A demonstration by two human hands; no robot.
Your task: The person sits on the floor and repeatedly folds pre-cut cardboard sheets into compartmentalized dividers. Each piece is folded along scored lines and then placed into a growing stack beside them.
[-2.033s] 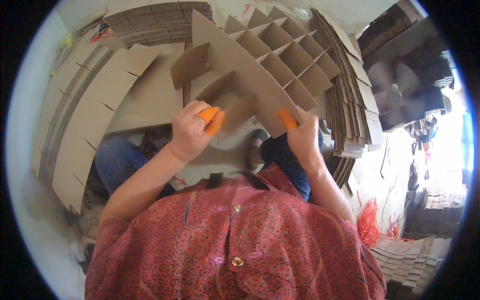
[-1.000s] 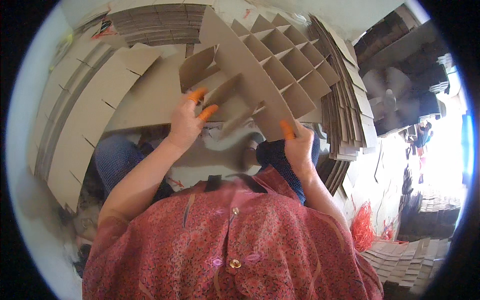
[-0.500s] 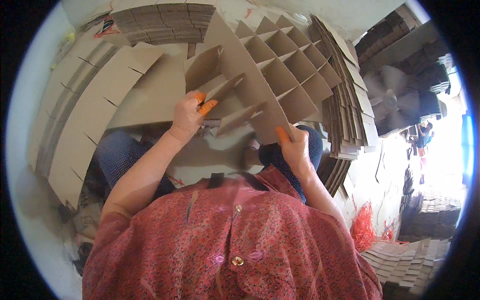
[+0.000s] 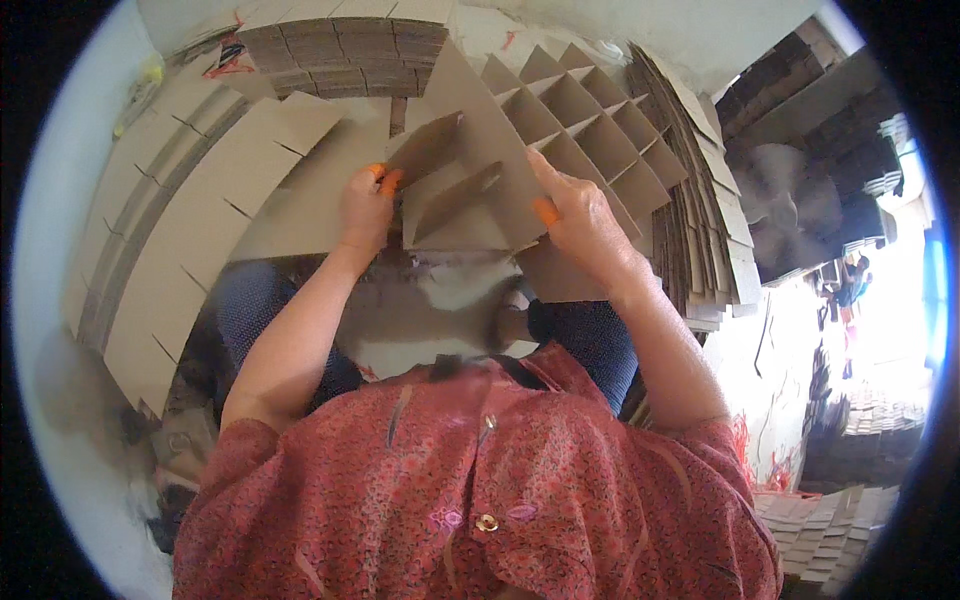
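In front of me stands a brown cardboard divider grid (image 4: 600,130) with several open square cells. Along its near left side runs a long cardboard strip (image 4: 475,110), tilted across the grid. Shorter cross strips (image 4: 428,148) stick out from it toward my left. My left hand (image 4: 368,210), with orange coverings on its fingertips, is closed at the outer end of a cross strip, fingers pinched. Wrapped on the long strip, my right hand (image 4: 585,220) has its orange-covered thumb on the near face and its fingers over the upper edge.
Slotted cardboard strips (image 4: 215,215) lie stacked at the left, with another stack (image 4: 345,50) at the far side. More layered cardboard (image 4: 700,190) stands right of the grid. A fan (image 4: 785,205) is further right, and bundled cardboard (image 4: 830,525) lies lower right.
My right hand has moved up along the long strip from its lower end. My left hand has shifted slightly left and up, to an outer cross strip end.
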